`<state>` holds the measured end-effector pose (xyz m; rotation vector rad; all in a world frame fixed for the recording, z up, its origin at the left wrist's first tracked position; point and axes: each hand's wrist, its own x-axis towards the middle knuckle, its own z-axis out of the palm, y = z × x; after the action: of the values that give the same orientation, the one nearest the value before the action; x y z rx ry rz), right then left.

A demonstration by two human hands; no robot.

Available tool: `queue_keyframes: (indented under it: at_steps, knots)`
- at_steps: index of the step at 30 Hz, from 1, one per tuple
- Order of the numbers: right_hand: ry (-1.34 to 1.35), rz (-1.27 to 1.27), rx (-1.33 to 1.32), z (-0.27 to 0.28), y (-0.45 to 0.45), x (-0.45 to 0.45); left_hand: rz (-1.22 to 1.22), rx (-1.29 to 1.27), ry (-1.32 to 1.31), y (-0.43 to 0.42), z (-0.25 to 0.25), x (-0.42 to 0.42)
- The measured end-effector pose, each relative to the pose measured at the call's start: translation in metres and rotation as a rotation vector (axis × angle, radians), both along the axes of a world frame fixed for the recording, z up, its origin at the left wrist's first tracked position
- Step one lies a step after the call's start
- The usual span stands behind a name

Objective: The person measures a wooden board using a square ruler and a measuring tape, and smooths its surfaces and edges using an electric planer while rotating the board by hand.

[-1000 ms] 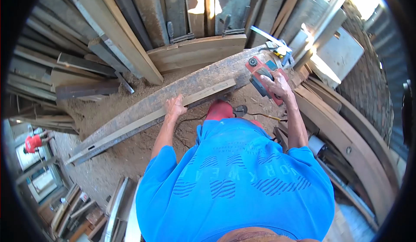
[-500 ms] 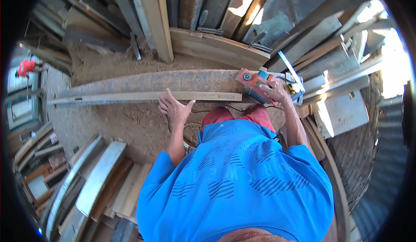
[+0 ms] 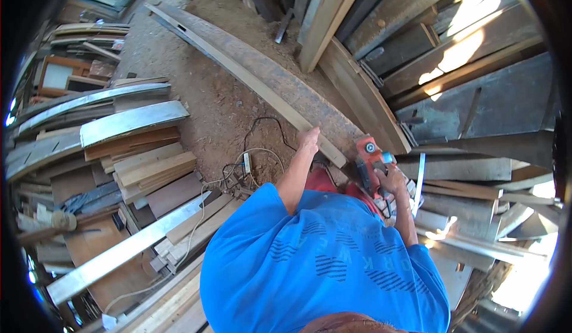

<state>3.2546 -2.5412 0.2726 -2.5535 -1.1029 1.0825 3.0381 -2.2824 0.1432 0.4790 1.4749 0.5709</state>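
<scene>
Right grip (image 3: 391,179) is holding red power tool (image 3: 365,155) near wooden strip (image 3: 256,87)

The right grip is clasping the tool from above, just off the strip's near end. The left grip (image 3: 308,138) is resting on the strip near that end; whether its fingers are closing round it, I cannot tell. The strip is running away along the bench (image 3: 298,90). Beyond, boards (image 3: 333,23) are standing close together.

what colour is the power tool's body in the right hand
Mostly red; the power tool shows in the head view.
</scene>
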Motion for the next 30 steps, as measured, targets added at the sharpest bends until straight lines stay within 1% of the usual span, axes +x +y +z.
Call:
queue_keyframes:
  at_steps: [1,2,3,5,8,11,12,13,14,15,16,17,18,19,21,22,23,25,26,27,29,30]
  knots:
    - [-0.118,0.047,-0.029,0.023,0.009,-0.001,0.031,-0.011,-0.091,-0.003,-0.008,-0.008]
    - [-0.263,0.069,0.088,0.025,0.005,0.001,0.057,-0.021,-0.185,-0.005,-0.009,-0.015]
    - [-0.248,0.022,0.229,0.033,0.009,0.002,0.030,-0.006,-0.313,-0.012,0.008,-0.022]
    - [-0.053,0.028,0.336,0.057,0.024,0.003,-0.021,0.011,-0.554,-0.041,0.067,-0.039]
    - [0.572,0.018,0.325,0.104,0.052,-0.005,-0.034,0.022,-0.727,-0.079,0.151,-0.043]
    - [1.177,0.179,0.474,0.113,0.058,-0.014,-0.072,0.169,-0.793,-0.109,0.223,-0.040]
    - [1.290,0.132,0.393,0.131,0.059,-0.013,-0.056,0.187,-0.788,-0.118,0.236,-0.045]
    - [1.263,0.169,0.410,0.149,0.060,-0.014,-0.047,0.208,-0.787,-0.122,0.245,-0.049]
    - [1.236,0.194,0.430,0.182,0.059,-0.022,-0.046,0.221,-0.785,-0.125,0.256,-0.052]
    - [1.206,0.211,0.453,0.200,0.057,-0.030,-0.003,0.268,-0.825,-0.126,0.272,-0.053]
    - [1.163,0.210,0.458,0.202,0.058,-0.036,0.035,0.317,-0.867,-0.125,0.290,-0.054]
    - [1.211,0.223,0.487,0.216,0.062,-0.045,0.077,0.358,-0.908,-0.126,0.300,-0.057]
    - [1.263,0.237,0.510,0.243,0.066,-0.057,0.008,0.524,-0.956,-0.121,0.305,-0.063]
    - [1.315,0.256,0.532,0.266,0.072,-0.068,-0.001,0.562,-1.125,-0.115,0.318,-0.064]
    - [1.421,0.206,0.543,0.296,0.078,-0.088,-0.028,0.644,-1.459,-0.108,0.359,-0.064]
    - [1.474,0.186,0.551,0.310,0.081,-0.096,0.039,0.651,-1.517,-0.106,0.370,-0.065]
    - [1.473,0.215,0.580,0.324,0.083,-0.105,0.107,0.659,-1.576,-0.105,0.380,-0.064]
    - [1.463,0.268,0.646,0.349,0.087,-0.118,0.156,0.724,-1.639,-0.098,0.393,-0.063]
    - [1.352,0.330,0.693,0.355,0.091,-0.120,0.146,0.781,-1.641,-0.093,0.398,-0.063]
    - [1.324,0.267,0.741,0.361,0.090,-0.127,0.145,0.837,-1.639,-0.091,0.403,-0.066]
    - [1.417,0.220,0.825,0.385,0.088,-0.140,0.107,0.872,-1.579,-0.082,0.423,-0.076]
    - [1.562,0.141,0.852,0.390,0.090,-0.147,0.088,0.888,-1.548,-0.077,0.430,-0.081]
